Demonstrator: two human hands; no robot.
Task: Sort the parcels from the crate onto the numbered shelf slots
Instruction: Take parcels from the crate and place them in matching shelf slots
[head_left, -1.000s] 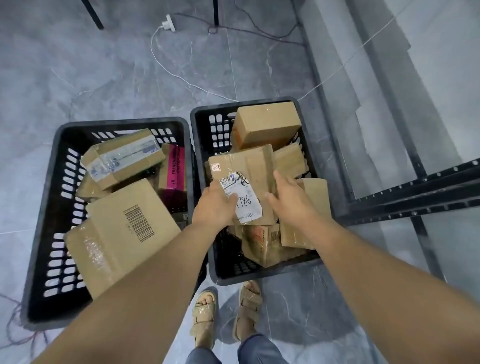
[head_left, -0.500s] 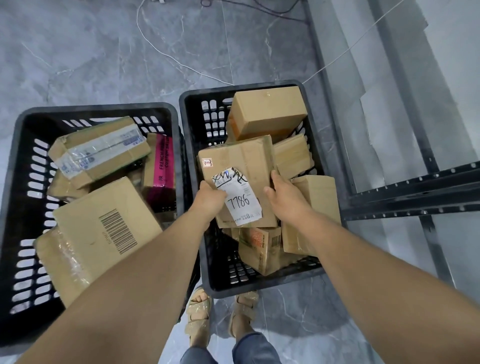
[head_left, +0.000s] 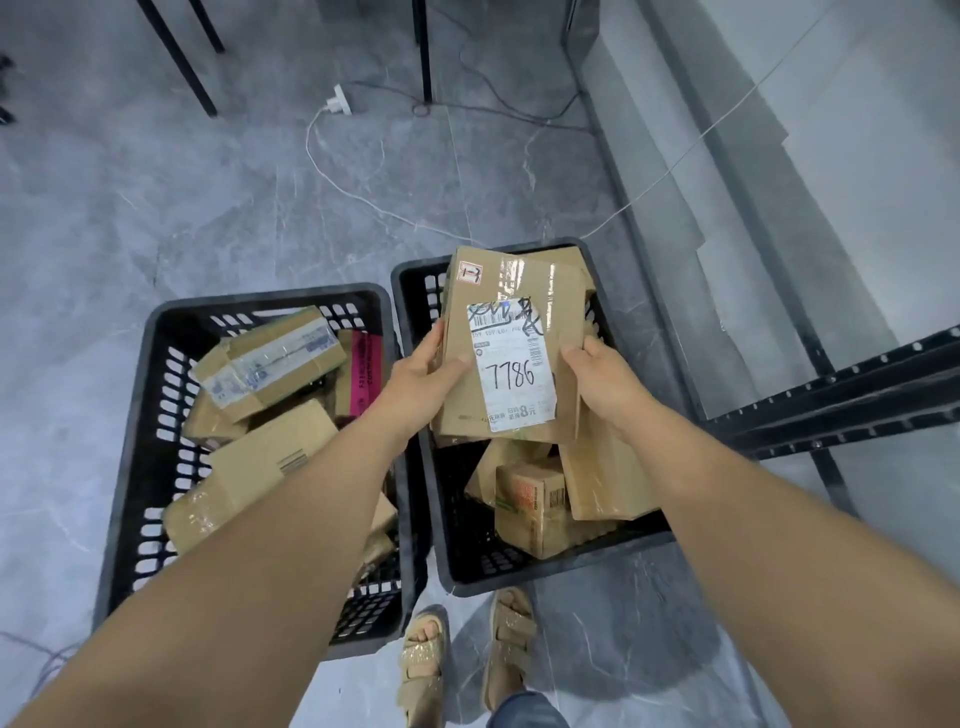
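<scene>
A flat cardboard parcel (head_left: 519, 291) with a white label reading 7786 is held up above the right black crate (head_left: 519, 574). My left hand (head_left: 423, 376) grips its left edge with the thumb over the front. Along its right edge my right hand (head_left: 602, 379) holds it, fingers curled behind. Several more cardboard parcels (head_left: 540, 509) lie in the right crate below. The left black crate (head_left: 140, 415) holds several boxes, among them a taped one (head_left: 270, 358) and a pink one (head_left: 366, 374).
A black metal shelf frame (head_left: 841, 400) juts in at the right, beside a pale wall. A white plug and cable (head_left: 337, 104) trail across the grey marble floor beyond the crates. Black furniture legs (head_left: 182, 57) stand at the top. My sandalled feet (head_left: 467, 660) are just below the crates.
Both hands have lifted the 7786 parcel out of the right crate and tilted its label toward me. The view has tipped up, showing more floor.
</scene>
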